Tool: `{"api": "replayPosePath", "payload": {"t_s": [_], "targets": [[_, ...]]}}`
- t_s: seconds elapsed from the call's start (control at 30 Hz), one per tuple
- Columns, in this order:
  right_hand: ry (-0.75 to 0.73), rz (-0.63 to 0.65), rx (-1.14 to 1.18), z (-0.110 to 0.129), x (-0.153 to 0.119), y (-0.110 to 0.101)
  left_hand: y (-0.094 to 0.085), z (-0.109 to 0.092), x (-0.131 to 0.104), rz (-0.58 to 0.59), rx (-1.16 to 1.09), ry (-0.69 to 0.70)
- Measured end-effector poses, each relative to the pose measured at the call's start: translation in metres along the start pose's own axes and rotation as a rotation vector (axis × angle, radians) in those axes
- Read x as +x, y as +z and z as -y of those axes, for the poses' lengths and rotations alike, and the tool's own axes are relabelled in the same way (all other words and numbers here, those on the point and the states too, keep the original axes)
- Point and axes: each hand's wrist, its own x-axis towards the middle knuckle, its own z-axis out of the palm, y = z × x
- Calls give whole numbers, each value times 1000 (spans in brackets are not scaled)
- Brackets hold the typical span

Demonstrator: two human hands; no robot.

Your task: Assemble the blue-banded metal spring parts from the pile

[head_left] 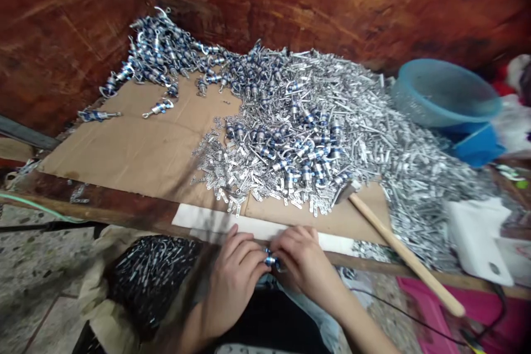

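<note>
My left hand [237, 266] and my right hand [299, 254] meet over the bench's near edge, fingers closed round a small blue-and-silver metal fitting [270, 260]. Fingers hide most of its shape. Just beyond them runs a white strip [236, 225] along the edge. Past that lies a spread of small flat metal links with holes [249, 177]. Similar blue-banded fittings with curved hooks [307, 149] are heaped on top of and behind the links.
Loose metal pins [365, 105] cover the right side. A hammer [406, 254] overhangs the front edge, near a white device [477, 238]. Blue basins [448, 94] stand at back right. More fittings [161, 50] fill the back-left corner of the cardboard [136, 138]. Below left is a sack of dark parts [151, 271].
</note>
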Motion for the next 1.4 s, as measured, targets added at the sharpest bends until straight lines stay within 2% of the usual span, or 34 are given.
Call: {"api": "replayPosePath", "payload": {"t_s": [0.1, 0.2, 0.3, 0.4, 0.43, 0.5, 0.6, 0.63, 0.7, 0.77, 0.93, 1.17, 1.3, 1.4], "targets": [[78, -64, -54, 5, 4, 9, -1, 1, 1, 29, 11, 30], [106, -142, 8, -3, 10, 4, 0, 1, 1, 19, 4, 4], [145, -364, 45, -37, 6, -21, 2, -1, 0, -3, -17, -27], [279, -613, -44, -78, -9, -48, 2, -2, 1, -22, -50, -38], [309, -647, -77, -85, -15, -53, 2, -2, 2, -26, -59, -38], [264, -607, -94, -83, -23, -51, 2, -2, 2, -23, -67, -37], [29, -365, -71, -45, -23, -25, 2, -2, 1, -5, -69, -49], [-3, -331, -87, -30, -20, -14, 2, -2, 1, -2, -69, -55], [-15, -287, -122, -6, -13, 5, 3, -1, 0, -2, -71, -61], [-1, -271, -157, 4, -8, 15, 4, -1, -1, -5, -71, -62], [-85, -215, -236, 1, -8, 15, 4, -1, -1, -17, -65, -61], [-212, -292, -490, 4, -27, 20, 5, 1, -3, -15, -83, -66], [-236, -348, -425, -5, -28, 18, 6, 1, -3, -20, -82, -70], [-226, -267, -303, -10, -21, 11, 5, -1, -2, -27, -82, -76]]}}
